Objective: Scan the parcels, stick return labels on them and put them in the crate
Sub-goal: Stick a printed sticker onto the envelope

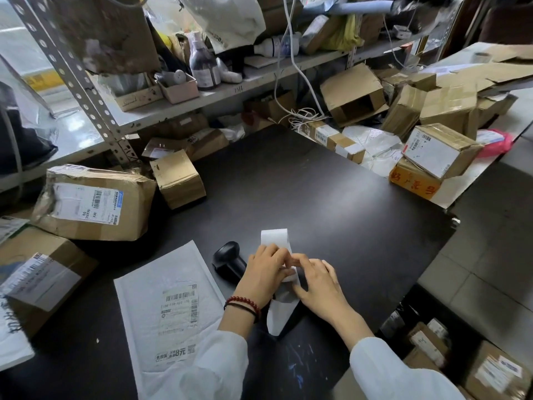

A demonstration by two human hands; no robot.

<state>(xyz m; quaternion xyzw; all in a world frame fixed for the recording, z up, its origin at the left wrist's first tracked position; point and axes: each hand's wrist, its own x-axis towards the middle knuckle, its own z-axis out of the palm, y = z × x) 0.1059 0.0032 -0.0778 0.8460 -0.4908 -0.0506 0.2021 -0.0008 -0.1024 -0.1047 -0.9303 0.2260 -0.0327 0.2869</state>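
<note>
While left hand [264, 272] and right hand [320, 284] pinch labels [275, 239], parcels [501, 370] occupy the crate [467, 333].

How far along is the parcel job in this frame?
Done: taped boxes low on the right look already crated. In hand: the left hand and right hand pinch a white label strip; the scanner lies beside them. Left: the white mailer and surrounding cartons await return labels.

White sleeves [213, 368], red bead bracelet [244, 300] and dark cord [245, 309] on left wrist.
</note>
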